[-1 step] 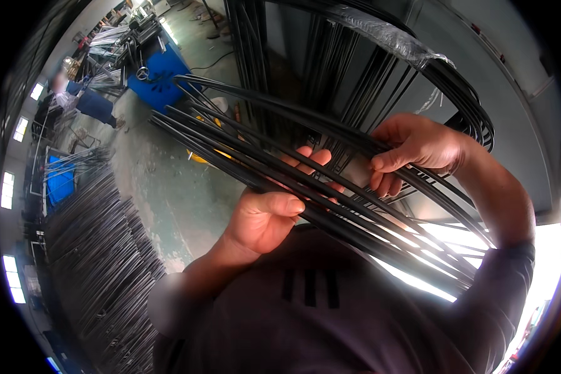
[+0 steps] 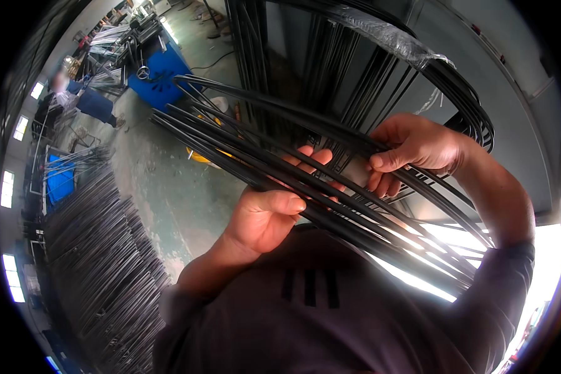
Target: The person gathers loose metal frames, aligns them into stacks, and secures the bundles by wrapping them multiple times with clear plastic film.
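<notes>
A wide heap of thin metal rods (image 2: 103, 268) spreads on my far left, below and left of the blue box (image 2: 159, 84) as I look down. Another person (image 2: 93, 105) stands directly left of that box. The black rods (image 2: 271, 163) I hold start at the blue box's lower edge in my view and slant down and right from it, in front of my shirt (image 2: 311, 290). My left hand (image 2: 271, 209), below and right of the box, is clamped on the lower rods, thumb over them and fingertips showing beyond. My right hand (image 2: 411, 153), farther right of the box, pinches the upper rods between thumb and curled fingers. Clear plastic wrap (image 2: 386, 38) covers a hanging bundle (image 2: 470, 103) well right of the box.
</notes>
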The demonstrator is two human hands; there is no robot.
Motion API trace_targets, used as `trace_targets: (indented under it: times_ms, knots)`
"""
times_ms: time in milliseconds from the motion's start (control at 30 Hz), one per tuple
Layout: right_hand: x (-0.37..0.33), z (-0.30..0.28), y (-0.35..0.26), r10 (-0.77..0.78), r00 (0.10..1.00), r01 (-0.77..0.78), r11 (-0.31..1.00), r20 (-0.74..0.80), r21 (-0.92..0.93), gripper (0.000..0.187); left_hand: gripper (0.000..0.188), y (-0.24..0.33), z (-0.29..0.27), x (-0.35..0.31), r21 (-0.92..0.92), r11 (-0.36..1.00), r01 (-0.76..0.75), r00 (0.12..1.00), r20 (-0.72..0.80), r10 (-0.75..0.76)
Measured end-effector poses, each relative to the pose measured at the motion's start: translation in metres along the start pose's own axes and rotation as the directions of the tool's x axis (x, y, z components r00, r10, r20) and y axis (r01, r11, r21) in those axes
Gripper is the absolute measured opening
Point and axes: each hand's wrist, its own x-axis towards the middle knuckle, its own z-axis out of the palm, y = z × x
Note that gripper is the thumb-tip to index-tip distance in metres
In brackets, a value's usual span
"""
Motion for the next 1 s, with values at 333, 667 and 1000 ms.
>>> trace_targets:
  times_ms: [333, 667, 1000]
  knots:
    - [0.009, 0.018, 0.005, -0.055, 0.997, 0.045, 0.979, -0.048, -0.199, 0.042, 0.067, 0.003, -0.004, -0.001, -0.022, 1.0, 0.015, 0.997, -0.069, -0.016]
    - [0.012, 0.038, -0.001, -0.022, 1.0, 0.017, 0.971, -0.019, -0.237, 0.05, 0.058, 0.002, -0.01, -0.01, 0.041, 0.998, 0.045, 0.986, -0.161, -0.037]
    - [0.014, 0.022, -0.002, -0.067, 0.995, 0.053, 0.981, -0.071, -0.186, 0.053, 0.066, 0.007, 0.009, -0.023, 0.017, 0.999, 0.034, 0.987, -0.16, -0.031]
